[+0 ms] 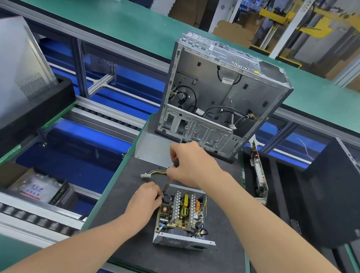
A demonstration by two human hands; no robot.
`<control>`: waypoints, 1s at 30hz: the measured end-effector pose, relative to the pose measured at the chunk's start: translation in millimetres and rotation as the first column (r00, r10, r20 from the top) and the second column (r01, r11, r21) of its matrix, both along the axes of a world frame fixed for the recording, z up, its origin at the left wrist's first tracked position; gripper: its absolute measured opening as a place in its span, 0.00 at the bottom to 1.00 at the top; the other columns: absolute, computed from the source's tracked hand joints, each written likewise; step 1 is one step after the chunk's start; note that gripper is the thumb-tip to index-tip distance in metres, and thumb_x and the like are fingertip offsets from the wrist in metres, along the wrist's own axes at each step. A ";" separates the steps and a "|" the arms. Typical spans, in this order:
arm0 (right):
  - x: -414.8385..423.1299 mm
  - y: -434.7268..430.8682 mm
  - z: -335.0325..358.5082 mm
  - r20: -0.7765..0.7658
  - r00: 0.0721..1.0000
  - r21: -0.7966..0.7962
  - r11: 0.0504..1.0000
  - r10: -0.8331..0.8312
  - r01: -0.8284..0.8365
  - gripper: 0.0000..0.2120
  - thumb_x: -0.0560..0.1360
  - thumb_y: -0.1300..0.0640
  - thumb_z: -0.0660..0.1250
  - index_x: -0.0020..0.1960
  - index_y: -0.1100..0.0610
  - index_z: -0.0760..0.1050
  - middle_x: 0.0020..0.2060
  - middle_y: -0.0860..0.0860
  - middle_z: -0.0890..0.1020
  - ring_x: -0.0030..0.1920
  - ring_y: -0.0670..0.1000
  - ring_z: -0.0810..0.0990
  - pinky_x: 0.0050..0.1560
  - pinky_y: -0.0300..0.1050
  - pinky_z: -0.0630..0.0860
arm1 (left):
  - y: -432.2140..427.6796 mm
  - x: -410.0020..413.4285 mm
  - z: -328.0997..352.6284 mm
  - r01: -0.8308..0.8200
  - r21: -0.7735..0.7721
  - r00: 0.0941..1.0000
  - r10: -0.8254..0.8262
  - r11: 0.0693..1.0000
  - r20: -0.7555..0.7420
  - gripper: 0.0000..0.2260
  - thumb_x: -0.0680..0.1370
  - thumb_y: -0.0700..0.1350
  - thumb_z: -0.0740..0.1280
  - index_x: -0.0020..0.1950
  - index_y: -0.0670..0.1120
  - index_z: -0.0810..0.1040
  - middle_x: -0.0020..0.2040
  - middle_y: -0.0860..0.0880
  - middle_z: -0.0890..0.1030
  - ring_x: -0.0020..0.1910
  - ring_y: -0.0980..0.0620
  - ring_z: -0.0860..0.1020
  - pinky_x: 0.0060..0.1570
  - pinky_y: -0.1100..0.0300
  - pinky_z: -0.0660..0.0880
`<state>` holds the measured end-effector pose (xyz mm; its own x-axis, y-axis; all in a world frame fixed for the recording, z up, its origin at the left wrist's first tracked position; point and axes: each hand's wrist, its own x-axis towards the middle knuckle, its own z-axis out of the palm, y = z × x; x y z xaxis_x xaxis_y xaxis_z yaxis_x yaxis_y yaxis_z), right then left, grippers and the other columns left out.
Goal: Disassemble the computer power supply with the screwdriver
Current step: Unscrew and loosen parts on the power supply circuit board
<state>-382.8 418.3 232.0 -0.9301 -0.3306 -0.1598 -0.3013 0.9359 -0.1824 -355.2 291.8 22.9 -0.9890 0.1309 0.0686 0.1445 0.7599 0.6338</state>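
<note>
Both busy: right grip (190,165) pinches screwdriver (176,162) over power supply (181,214), left grip (145,198) its edge.

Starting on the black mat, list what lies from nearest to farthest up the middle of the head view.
open power supply → white cable connector → loose metal cover → stripped computer case → green bench. The hands overlap several of these, so they are left out.

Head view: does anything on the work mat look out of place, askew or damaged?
Nothing looks damaged or spilled. The power supply lies open, its cover set behind it, as the job expects. Only oddity: a circuit board stands on edge just right of the mat.
</note>
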 end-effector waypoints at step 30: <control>-0.2 -6.6 -15.5 0.051 0.998 0.024 0.999 -0.042 0.040 0.10 0.72 0.55 0.69 0.50 0.57 0.73 0.48 0.55 0.79 0.47 0.60 0.80 0.44 0.54 0.82 | -16.7 9.0 -10.1 -0.006 0.276 0.999 -0.007 0.961 0.047 0.08 0.76 0.40 0.75 0.47 0.53 0.82 0.47 0.58 0.79 0.45 0.60 0.78 0.49 0.67 0.76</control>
